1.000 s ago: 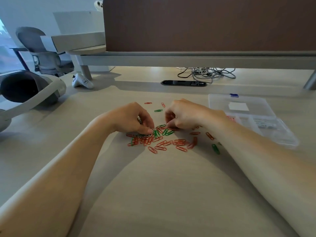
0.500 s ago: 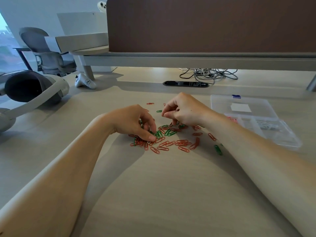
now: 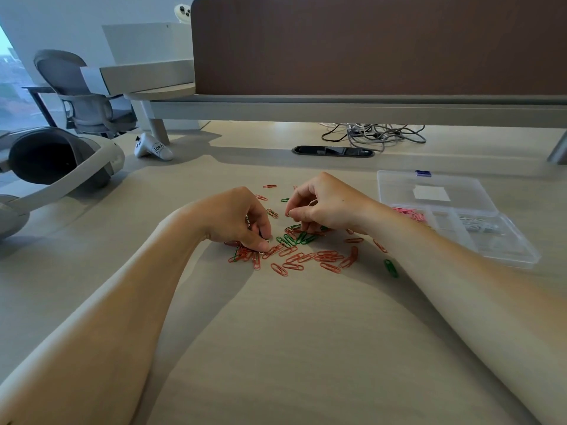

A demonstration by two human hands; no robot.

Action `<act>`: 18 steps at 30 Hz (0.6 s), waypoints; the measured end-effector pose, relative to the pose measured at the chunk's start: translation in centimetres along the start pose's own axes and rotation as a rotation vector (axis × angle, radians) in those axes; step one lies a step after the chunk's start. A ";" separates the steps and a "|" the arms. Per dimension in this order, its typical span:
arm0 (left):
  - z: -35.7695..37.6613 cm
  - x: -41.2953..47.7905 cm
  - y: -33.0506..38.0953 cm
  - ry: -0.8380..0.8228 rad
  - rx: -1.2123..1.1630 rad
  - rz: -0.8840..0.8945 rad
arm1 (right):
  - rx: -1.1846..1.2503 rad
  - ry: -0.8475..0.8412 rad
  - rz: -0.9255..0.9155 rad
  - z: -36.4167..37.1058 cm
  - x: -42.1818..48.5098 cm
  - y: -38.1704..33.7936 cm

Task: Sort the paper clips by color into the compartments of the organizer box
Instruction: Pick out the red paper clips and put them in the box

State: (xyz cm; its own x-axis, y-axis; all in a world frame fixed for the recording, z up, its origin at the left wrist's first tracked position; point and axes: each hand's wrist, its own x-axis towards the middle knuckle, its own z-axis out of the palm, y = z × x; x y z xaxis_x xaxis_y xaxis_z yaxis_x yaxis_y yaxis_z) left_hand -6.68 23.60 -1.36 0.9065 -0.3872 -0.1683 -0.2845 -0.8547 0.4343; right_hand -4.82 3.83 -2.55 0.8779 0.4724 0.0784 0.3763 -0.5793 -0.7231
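Note:
Red paper clips (image 3: 306, 257) and green paper clips (image 3: 296, 239) lie mixed in a loose pile on the desk, and one green clip (image 3: 391, 268) lies apart to the right. My left hand (image 3: 233, 219) rests at the pile's left edge. Its thumb and forefinger pinch a pale clip (image 3: 267, 244) on the desk, and more clips show inside its curled fingers. My right hand (image 3: 328, 207) hovers just above the pile's far side, thumb and forefinger pinched on a small clip that barely shows. The clear organizer box (image 3: 506, 256) stands open at the right, with pink clips (image 3: 409, 213) and silver clips (image 3: 478, 226) in separate compartments.
The box's lid (image 3: 429, 182) lies flat behind it. A VR headset (image 3: 61, 167) and a white controller (image 3: 152, 147) sit at the far left. Cables (image 3: 377, 134) and a cable slot (image 3: 333, 151) lie under the raised shelf at the back.
My right hand has risen off the pile and drawn back a little, fingers pinched together. My left hand stays at the pile's left edge, still pinching.

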 end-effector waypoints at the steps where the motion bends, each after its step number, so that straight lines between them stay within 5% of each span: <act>1: 0.0 0.0 0.1 0.004 0.005 0.001 | -0.003 0.000 -0.001 0.1 0.0 0.0; 12: -0.4 -0.4 0.2 0.034 -0.223 0.009 | 0.204 -0.014 0.013 0.2 -0.2 -0.4; 18: 0.3 0.5 0.3 0.355 -0.500 -0.029 | 0.403 -0.013 0.007 0.2 -0.1 -0.4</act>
State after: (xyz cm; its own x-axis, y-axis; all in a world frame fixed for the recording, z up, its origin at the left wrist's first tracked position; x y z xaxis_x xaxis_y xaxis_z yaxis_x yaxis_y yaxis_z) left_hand -6.43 23.05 -1.59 0.9847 -0.1543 0.0813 -0.1554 -0.5641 0.8109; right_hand -5.07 4.16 -2.40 0.8751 0.4794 0.0658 0.2219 -0.2767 -0.9350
